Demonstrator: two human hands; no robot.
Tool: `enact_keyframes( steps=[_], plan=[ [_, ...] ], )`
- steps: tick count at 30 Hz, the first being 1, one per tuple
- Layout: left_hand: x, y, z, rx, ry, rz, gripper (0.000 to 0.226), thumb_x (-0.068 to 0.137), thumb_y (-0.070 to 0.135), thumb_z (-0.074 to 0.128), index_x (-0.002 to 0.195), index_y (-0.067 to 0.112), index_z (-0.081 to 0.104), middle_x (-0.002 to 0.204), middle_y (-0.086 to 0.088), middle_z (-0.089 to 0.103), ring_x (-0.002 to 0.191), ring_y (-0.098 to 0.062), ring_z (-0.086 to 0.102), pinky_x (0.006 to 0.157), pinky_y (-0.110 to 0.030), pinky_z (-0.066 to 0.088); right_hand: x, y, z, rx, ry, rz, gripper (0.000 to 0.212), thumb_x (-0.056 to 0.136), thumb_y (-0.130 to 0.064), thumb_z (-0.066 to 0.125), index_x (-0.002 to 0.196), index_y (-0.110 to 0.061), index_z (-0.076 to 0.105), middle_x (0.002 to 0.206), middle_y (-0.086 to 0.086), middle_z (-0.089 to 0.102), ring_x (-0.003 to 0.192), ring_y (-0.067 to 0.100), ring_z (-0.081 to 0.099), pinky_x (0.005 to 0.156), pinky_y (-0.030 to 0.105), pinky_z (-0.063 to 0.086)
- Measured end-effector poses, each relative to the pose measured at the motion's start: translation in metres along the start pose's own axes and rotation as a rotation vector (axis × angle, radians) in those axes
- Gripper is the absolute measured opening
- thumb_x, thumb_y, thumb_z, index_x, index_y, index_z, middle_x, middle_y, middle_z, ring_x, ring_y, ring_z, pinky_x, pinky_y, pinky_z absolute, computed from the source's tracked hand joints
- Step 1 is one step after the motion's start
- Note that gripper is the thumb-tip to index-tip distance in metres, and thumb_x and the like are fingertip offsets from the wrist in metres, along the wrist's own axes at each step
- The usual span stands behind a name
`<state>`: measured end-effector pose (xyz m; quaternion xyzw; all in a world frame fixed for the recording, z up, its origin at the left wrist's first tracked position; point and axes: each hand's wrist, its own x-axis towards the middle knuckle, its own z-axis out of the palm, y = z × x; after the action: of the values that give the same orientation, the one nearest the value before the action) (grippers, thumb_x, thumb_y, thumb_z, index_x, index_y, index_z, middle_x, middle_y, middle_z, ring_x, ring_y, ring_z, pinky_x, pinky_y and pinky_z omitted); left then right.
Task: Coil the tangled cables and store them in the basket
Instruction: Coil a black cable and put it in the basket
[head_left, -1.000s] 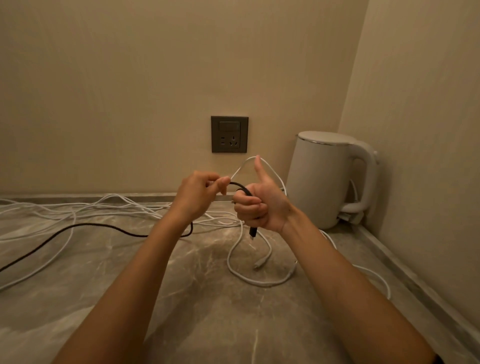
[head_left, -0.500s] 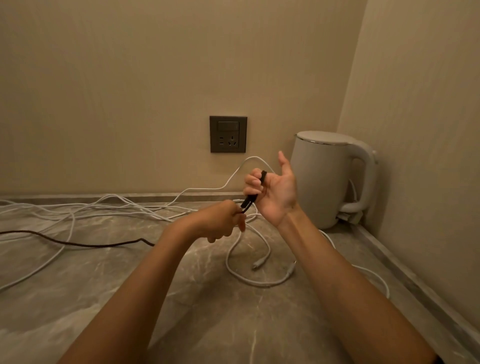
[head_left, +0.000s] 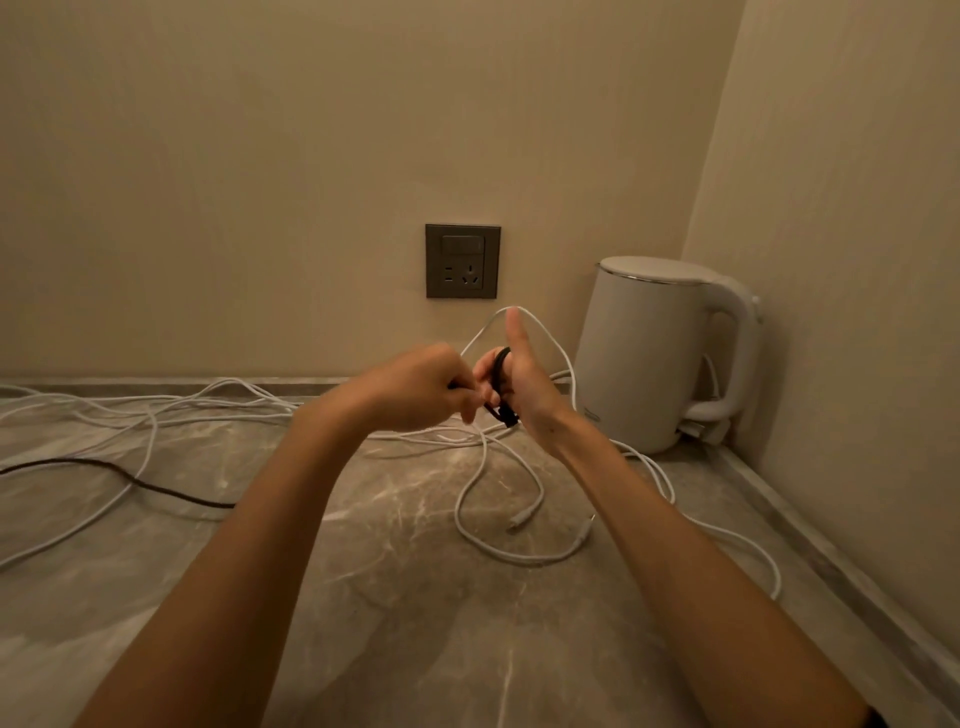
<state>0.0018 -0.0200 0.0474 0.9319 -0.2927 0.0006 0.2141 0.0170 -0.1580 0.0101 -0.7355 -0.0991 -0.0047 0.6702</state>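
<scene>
Head camera view, looking forward and down along two bare forearms that reached out over a grey marbled counter set into a beige corner.

The person's right hand was raised above the middle of the counter. Its thumb pointed straight up and its other fingers curled in around a small loop of the black cable. A short dark end hung just below the hand. The left hand was just beside it on the left, with its back toward the camera. Its fingers were curled tight, pinching the same black cable where it left the loop. The two hands were almost touching.

The rest of the black cable ran from behind the left forearm across the counter to the left edge of the picture. White cables lay loose and tangled over the counter. A bundle of strands ran along the far edge at the left, and open loops lay under and to the near right of the hands, with two plug ends near the middle. One white strand arched up behind the right thumb.

A white electric kettle stood in the far right corner. A dark wall socket was mounted on the far wall above the hands.
</scene>
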Motion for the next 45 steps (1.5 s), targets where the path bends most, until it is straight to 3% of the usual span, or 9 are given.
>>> enact_keyframes(
  steps=[6, 10, 14, 20, 24, 29, 35, 40, 45],
  plan=[
    [-0.004, -0.005, -0.010, -0.030, 0.209, 0.015, 0.022, 0.092, 0.022, 0.054, 0.073, 0.016, 0.064, 0.056, 0.005, 0.050, 0.050, -0.008, 0.040, 0.050, -0.020, 0.029, -0.001, -0.001, 0.006, -0.175, -0.204, 0.083, 0.080, 0.087, -0.068, -0.004, 0.062, -0.010, 0.045, 0.057, 0.003, 0.040, 0.050, 0.013, 0.036, 0.057, 0.026, 0.035],
    [-0.003, -0.015, -0.009, -0.087, 0.291, 0.009, 0.024, 0.091, 0.026, 0.054, 0.074, 0.013, 0.065, 0.054, 0.003, 0.047, 0.049, -0.009, 0.038, 0.050, -0.022, 0.029, -0.005, -0.003, 0.007, -0.177, -0.330, 0.137, 0.083, 0.082, -0.074, -0.005, 0.053, -0.011, 0.039, 0.046, 0.000, 0.036, 0.042, 0.012, 0.030, 0.048, 0.027, 0.027],
    [-0.003, -0.023, -0.004, -0.211, 0.303, 0.017, 0.025, 0.092, 0.028, 0.051, 0.070, 0.019, 0.059, 0.053, 0.001, 0.047, 0.048, -0.013, 0.043, 0.049, -0.024, 0.037, -0.006, -0.004, 0.004, 0.123, -0.495, 0.189, 0.083, 0.078, -0.079, -0.006, 0.045, -0.015, 0.034, 0.038, -0.004, 0.029, 0.034, 0.008, 0.021, 0.039, 0.024, 0.014],
    [0.005, -0.022, 0.008, -0.218, 0.292, -0.013, 0.028, 0.098, 0.028, 0.039, 0.073, 0.024, 0.052, 0.057, 0.001, 0.046, 0.049, -0.015, 0.046, 0.051, -0.030, 0.045, -0.005, -0.005, 0.000, 0.574, -0.614, 0.174, 0.085, 0.074, -0.084, -0.004, 0.043, -0.017, 0.038, 0.037, -0.005, 0.031, 0.031, 0.004, 0.026, 0.030, 0.016, 0.019],
    [0.008, -0.024, 0.017, -0.279, 0.143, -0.107, 0.023, 0.101, 0.028, 0.030, 0.094, 0.018, 0.050, 0.059, -0.004, 0.042, 0.048, -0.016, 0.041, 0.043, -0.028, 0.043, -0.005, -0.006, -0.001, 0.765, -0.541, 0.160, 0.084, 0.075, -0.085, 0.002, 0.043, -0.016, 0.037, 0.036, -0.005, 0.032, 0.030, 0.006, 0.029, 0.028, 0.016, 0.022],
    [0.010, -0.027, 0.031, -0.224, -0.094, -0.235, 0.029, 0.102, 0.028, 0.025, 0.094, 0.013, 0.049, 0.064, -0.007, 0.042, 0.050, -0.017, 0.038, 0.042, -0.024, 0.035, -0.004, -0.008, -0.005, 0.962, -0.323, 0.139, 0.081, 0.081, -0.082, 0.012, 0.046, -0.013, 0.039, 0.040, -0.003, 0.031, 0.032, 0.008, 0.028, 0.031, 0.016, 0.024],
    [0.011, -0.009, 0.039, -0.094, -0.357, -0.234, 0.018, 0.099, 0.013, 0.032, 0.103, 0.012, 0.049, 0.066, -0.006, 0.042, 0.049, -0.016, 0.034, 0.042, -0.024, 0.030, -0.002, -0.006, -0.005, 1.074, -0.090, 0.083, 0.068, 0.088, -0.072, 0.026, 0.063, -0.010, 0.043, 0.051, 0.001, 0.036, 0.041, 0.011, 0.033, 0.039, 0.018, 0.032],
    [0.003, 0.005, 0.029, -0.006, -0.454, -0.182, 0.027, 0.099, 0.021, 0.037, 0.108, 0.006, 0.058, 0.065, -0.003, 0.043, 0.051, -0.014, 0.035, 0.043, -0.021, 0.031, -0.001, -0.004, -0.002, 0.777, 0.024, 0.025, 0.066, 0.091, -0.067, 0.021, 0.065, -0.010, 0.043, 0.054, 0.002, 0.037, 0.048, 0.012, 0.033, 0.047, 0.022, 0.034],
    [-0.004, 0.005, 0.008, -0.006, -0.333, -0.074, 0.024, 0.096, 0.023, 0.046, 0.086, 0.014, 0.066, 0.060, 0.005, 0.043, 0.049, -0.008, 0.038, 0.045, -0.017, 0.032, 0.001, 0.003, 0.000, 0.338, 0.005, 0.027, 0.076, 0.091, -0.067, 0.009, 0.061, -0.008, 0.047, 0.049, 0.003, 0.042, 0.047, 0.014, 0.036, 0.054, 0.028, 0.035]
  ],
)
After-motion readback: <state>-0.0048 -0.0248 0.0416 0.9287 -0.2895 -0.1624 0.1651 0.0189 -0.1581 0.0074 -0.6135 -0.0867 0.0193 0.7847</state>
